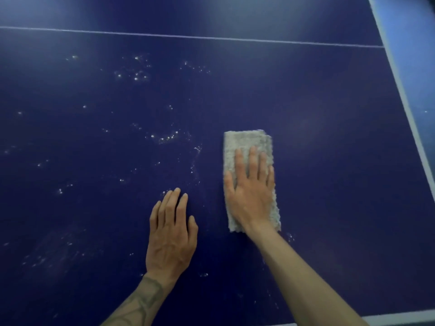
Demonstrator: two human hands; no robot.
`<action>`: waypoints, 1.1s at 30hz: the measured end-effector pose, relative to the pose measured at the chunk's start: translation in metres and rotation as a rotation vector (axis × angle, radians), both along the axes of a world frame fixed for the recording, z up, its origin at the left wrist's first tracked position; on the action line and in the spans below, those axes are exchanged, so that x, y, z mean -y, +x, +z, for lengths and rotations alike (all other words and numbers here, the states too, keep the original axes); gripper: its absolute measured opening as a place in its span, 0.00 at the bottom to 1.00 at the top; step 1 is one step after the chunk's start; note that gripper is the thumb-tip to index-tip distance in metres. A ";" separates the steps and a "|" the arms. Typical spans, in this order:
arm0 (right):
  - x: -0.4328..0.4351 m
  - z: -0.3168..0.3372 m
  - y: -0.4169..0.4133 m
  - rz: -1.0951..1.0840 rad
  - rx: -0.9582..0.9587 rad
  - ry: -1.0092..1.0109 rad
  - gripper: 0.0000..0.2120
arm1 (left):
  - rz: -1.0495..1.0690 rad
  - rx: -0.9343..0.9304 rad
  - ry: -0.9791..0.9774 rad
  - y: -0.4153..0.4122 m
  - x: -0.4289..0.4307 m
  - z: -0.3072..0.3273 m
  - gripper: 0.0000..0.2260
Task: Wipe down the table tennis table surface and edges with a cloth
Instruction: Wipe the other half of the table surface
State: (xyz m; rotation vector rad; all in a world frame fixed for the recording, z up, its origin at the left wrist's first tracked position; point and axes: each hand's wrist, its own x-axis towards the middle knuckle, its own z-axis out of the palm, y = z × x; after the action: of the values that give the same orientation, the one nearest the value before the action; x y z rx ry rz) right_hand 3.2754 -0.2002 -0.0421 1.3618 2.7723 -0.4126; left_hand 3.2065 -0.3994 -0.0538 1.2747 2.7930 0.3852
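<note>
White droplets or specks [162,137] are scattered across the left of the dark blue table tennis table [329,161], thickest from 9 to 12 o'clock of our left hand [170,234]. That hand lies flat on the bare surface with its fingers straight and close together, holding nothing; we judge it a brace.

At its 2 o'clock the folded grey terry cloth [247,140] lies flat on the table, its long side pointing to 12 o'clock. Our right hand [249,191] presses on the cloth's near half, fingers straight and slightly spread, not curled round it.

The cloth looks soft, light and limp, so we reckon it would bunch or unfold if pushed by one edge. A flat palm over its middle should drive it best across the smooth, hard top.

At 3 o'clock of the cloth, well apart from it, runs the white side edge line [400,90].
</note>
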 end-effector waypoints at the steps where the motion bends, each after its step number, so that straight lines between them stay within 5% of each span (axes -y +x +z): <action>1: 0.016 -0.002 0.001 0.097 -0.013 0.005 0.32 | -0.001 -0.004 0.001 0.000 0.000 0.000 0.23; 6: 0.039 -0.001 0.060 0.422 -0.013 0.024 0.31 | 0.010 0.008 0.018 0.000 -0.002 0.003 0.23; 15: -0.025 0.005 0.023 -0.015 0.028 0.000 0.32 | 0.037 0.028 0.011 0.001 -0.003 0.005 0.23; 22: 0.036 -0.003 0.051 0.489 -0.050 0.043 0.30 | 0.039 0.019 0.027 0.001 -0.003 0.005 0.23; 28: -0.038 0.006 0.102 0.131 0.068 0.020 0.31 | 0.054 0.038 0.030 0.002 -0.005 0.008 0.22; 33: 0.009 0.003 0.068 -0.010 0.011 0.038 0.32 | 0.052 0.037 0.028 0.003 -0.006 0.012 0.22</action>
State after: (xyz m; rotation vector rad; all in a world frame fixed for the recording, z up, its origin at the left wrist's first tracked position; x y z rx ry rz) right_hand 3.3429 -0.2093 -0.0395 1.3820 2.7795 -0.3528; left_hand 3.2093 -0.3936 -0.0421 1.1902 2.8043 0.4478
